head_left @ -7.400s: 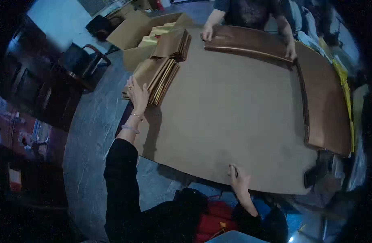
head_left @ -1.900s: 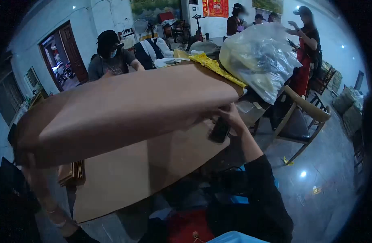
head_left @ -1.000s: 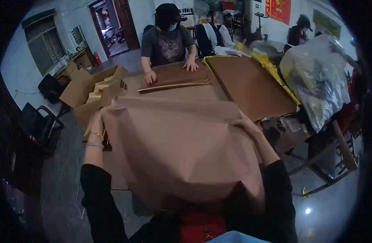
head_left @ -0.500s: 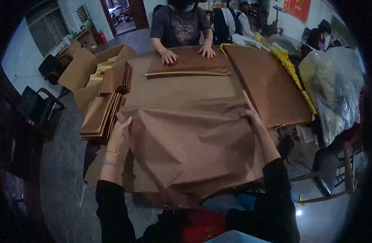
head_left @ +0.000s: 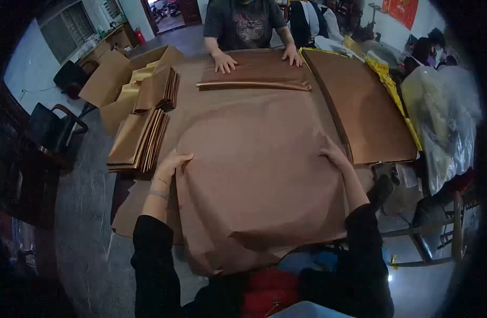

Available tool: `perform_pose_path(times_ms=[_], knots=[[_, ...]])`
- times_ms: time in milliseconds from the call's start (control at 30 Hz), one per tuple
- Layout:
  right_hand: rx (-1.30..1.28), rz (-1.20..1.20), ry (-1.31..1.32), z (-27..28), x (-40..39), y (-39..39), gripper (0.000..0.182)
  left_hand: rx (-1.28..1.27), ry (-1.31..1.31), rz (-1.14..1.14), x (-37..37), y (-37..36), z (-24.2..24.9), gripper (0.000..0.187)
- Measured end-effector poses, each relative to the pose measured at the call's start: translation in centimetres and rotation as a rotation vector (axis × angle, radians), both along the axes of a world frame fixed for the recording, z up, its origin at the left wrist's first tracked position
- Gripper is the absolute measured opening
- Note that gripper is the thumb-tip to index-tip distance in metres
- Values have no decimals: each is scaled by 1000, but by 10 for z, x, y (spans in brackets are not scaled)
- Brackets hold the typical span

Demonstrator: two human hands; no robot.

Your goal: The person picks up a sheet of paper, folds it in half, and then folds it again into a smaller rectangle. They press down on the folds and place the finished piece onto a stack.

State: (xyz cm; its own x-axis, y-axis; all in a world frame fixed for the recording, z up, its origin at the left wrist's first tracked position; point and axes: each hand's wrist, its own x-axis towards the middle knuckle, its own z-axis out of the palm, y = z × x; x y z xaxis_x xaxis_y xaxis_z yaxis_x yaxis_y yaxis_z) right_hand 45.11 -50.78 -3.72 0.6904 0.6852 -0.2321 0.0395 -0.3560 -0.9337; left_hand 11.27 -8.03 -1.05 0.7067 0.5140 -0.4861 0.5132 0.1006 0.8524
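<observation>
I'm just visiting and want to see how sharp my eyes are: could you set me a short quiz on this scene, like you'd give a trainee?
1. True or false: the left hand is at the edge of the large brown sheet.

2. What lies under the co-worker's hands?
A. a cardboard box
B. a folded brown piece
C. a black chair

3. Fill in: the brown pile with yellow edging lies nearer the ____ hand.

Key: 1. True. 2. B. 3. Right.

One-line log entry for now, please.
left hand: holding brown sheet by left edge; right hand: at right edge, grip unclear; sheet: creased, near end overhanging table; folded stacks: left
</observation>
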Motion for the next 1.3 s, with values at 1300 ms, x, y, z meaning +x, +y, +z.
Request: perform_pose_path(times_ms=[1300], knots=[[-120, 66, 106, 42, -128, -161, 75, 402, -198, 99, -83, -67, -10, 27]])
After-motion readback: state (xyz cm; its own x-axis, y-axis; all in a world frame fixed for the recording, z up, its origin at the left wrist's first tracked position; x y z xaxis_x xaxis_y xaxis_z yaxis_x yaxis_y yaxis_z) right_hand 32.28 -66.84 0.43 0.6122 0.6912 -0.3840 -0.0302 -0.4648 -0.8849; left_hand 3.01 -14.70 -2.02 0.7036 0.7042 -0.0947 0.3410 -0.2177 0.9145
